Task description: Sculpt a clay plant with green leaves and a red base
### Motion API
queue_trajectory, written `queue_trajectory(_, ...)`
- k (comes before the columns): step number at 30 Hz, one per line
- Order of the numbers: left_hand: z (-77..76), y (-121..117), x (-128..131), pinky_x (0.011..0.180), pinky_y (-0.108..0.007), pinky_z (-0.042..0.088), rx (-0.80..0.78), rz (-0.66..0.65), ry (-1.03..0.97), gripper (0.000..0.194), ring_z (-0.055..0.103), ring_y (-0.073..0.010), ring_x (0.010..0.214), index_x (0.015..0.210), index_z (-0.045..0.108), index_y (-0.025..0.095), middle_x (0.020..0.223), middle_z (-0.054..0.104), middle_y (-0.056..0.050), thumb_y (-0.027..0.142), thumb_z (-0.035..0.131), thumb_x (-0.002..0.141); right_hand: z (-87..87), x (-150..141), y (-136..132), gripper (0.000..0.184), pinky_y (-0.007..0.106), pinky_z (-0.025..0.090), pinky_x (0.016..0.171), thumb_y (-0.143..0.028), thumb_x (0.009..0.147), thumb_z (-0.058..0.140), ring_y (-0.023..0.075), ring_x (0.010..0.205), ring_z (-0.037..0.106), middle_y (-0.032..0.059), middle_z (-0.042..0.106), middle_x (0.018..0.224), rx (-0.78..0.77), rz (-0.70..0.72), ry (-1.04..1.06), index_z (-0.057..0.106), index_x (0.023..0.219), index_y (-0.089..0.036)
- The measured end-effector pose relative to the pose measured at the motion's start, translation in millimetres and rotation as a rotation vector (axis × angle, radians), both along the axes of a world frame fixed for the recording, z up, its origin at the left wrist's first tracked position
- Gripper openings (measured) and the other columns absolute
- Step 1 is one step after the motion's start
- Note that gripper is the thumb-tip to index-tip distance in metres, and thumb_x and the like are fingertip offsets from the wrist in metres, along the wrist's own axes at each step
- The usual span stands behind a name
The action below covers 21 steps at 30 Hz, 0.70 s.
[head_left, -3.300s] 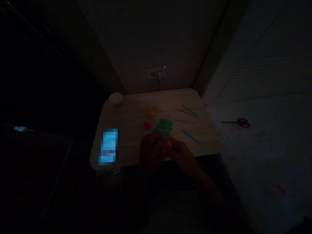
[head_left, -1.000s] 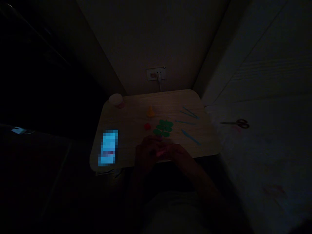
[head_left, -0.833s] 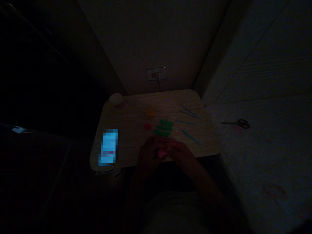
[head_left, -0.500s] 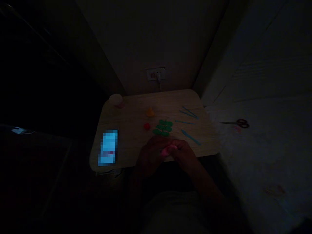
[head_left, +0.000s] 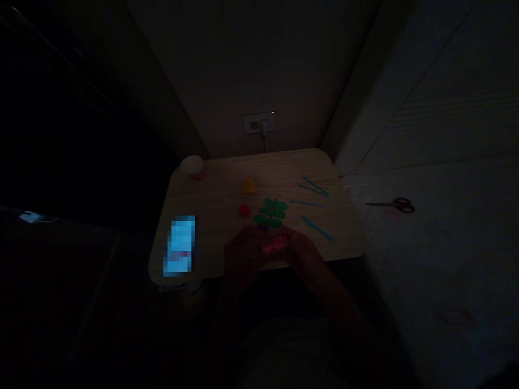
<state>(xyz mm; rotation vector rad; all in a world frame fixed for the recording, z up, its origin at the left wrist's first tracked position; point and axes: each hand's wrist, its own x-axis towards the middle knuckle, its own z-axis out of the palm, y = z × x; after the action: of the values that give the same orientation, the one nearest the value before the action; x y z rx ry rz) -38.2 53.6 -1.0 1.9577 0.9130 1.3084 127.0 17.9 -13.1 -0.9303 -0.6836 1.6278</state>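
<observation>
At the near edge of the small wooden table, my left hand and my right hand meet around a soft pink lump of what looks like modelling clay. Fingers of both hands are closed on it, and the dim light hides their exact grip. Just beyond lie flat green leaf-shaped pieces in a cluster. A small red lump sits to their left, with an orange cone-like piece behind it. Right of the leaves is a blue knife-shaped modelling tool.
More thin blue tools lie at the table's back right. A pale cup stands at the back left, and a lit phone lies at the front left. Scissors rest on a pale surface to the right. A wall socket holds a plug.
The pink lump has moved slightly left and looks flatter and longer. My left hand has lifted a little, and my right fingers have shifted around the lump.
</observation>
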Motion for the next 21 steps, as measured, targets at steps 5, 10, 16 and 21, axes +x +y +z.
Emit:
queue_trajectory(5,-0.7,0,-3,0.071,-0.031,0.055,0.017,0.077,0.049,0.023,0.068,-0.0188,0.079,0.083,0.075,0.022,0.081,0.072,-0.003,0.040,0.071,0.097,7.3,-3,-3,0.060,0.046,0.063,0.094,-0.075,0.087,0.071,0.0280,0.103,0.078,0.0115,0.080,0.117,0.041,0.043,-0.032,0.071,0.119,-0.024)
queue_trajectory(10,-0.5,-3,1,0.071,-0.029,0.053,-0.243,0.107,0.026,0.017,0.067,-0.0188,0.078,0.103,0.069,0.023,0.086,0.072,0.000,0.028,0.074,0.087,14.5,-5,-4,0.050,0.039,0.062,0.094,-0.035,0.070,0.096,0.0251,0.103,0.078,0.0041,0.081,0.110,0.131,0.093,-0.236,0.074,0.114,-0.026)
queue_trajectory(16,-5.9,-2,2,0.072,-0.029,0.051,-0.156,0.066,0.111,0.028,0.062,-0.0178,0.080,0.112,0.065,0.023,0.089,0.063,0.001,0.020,0.073,0.085,10.9,-7,-2,0.019,0.034,0.060,0.080,-0.032,0.084,0.081,0.0233,0.088,0.078,0.0050,0.083,0.097,0.164,0.015,-0.455,0.081,0.101,-0.022)
queue_trajectory(21,-6.3,-2,3,0.089,-0.036,0.054,-0.040,-0.017,0.169,0.030,0.064,-0.0233,0.103,0.117,0.069,0.025,0.110,0.066,-0.006,0.021,0.077,0.088,5.9,-5,-1,0.015,0.033,0.059,0.077,-0.037,0.085,0.081,0.0225,0.081,0.076,0.0041,0.084,0.087,0.125,0.000,-0.335,0.084,0.084,-0.022)
